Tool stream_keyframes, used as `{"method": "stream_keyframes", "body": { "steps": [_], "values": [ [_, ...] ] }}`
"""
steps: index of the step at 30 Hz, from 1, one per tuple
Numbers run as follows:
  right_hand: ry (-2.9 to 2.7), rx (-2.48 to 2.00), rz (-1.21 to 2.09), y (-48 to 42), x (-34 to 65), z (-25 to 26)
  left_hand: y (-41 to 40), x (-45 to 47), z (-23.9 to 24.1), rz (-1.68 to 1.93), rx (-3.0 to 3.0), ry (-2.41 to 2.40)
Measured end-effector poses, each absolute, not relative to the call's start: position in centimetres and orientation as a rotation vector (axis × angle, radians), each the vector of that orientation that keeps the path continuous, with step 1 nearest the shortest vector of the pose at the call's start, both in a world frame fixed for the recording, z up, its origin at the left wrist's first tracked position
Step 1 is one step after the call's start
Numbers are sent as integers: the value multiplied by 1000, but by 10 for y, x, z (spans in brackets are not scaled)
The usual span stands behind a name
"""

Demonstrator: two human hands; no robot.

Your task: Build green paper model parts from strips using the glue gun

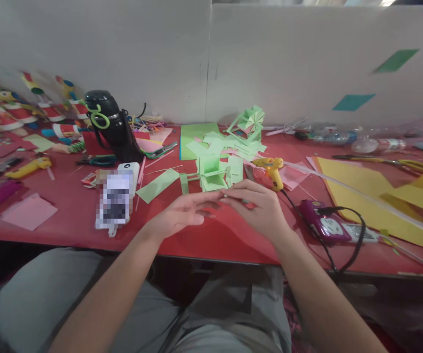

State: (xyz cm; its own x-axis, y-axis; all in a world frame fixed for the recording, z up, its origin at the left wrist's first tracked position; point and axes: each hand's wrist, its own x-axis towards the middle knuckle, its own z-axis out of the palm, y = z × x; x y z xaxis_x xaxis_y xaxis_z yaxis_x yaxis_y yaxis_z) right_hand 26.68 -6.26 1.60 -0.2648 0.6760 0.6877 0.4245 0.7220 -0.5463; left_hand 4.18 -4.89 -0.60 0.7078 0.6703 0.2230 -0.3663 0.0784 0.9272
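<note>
My left hand (178, 212) is over the red table, its fingers stretched out to the right and the thumb apart. Its fingertips meet those of my right hand (257, 206), whose fingers are pinched together. Specks of light green show between the right fingers, seemingly a small piece of green paper (246, 200); most of it is hidden. Just beyond both hands stands a green folded-paper model (210, 172) with box-like parts. Flat green paper strips (159, 185) lie to its left, and a pile of green paper pieces (217, 143) lies behind it.
A second green paper model (250, 122) stands at the back. Right are a yellow glue gun (276, 174), a corded purple power socket (324, 220) and yellow sheets (362, 189). Left are a phone (114, 201) on a white power bank, a black bottle (110, 125) and pink paper (30, 212).
</note>
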Motion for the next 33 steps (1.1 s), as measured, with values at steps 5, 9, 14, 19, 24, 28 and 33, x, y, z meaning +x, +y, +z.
{"method": "stream_keyframes", "body": {
  "steps": [5,9,14,19,24,28,33],
  "values": [
    [-1951,-799,187,-59,265,10,-50,41,-4,712,1216,258],
    [-1929,-800,387,-60,265,13,-50,39,-2,654,1204,228],
    [-1848,-896,619,-60,264,16,-50,38,-1,598,1209,252],
    [-1662,-1093,762,-50,274,14,-51,38,1,570,1233,284],
    [-1617,-1146,811,-32,296,9,-51,36,3,572,1247,269],
    [-1596,-1272,729,-21,314,1,-51,35,3,578,1235,280],
    [-1604,-1424,643,-17,328,-5,-50,34,2,579,1231,278]
  ]
}}
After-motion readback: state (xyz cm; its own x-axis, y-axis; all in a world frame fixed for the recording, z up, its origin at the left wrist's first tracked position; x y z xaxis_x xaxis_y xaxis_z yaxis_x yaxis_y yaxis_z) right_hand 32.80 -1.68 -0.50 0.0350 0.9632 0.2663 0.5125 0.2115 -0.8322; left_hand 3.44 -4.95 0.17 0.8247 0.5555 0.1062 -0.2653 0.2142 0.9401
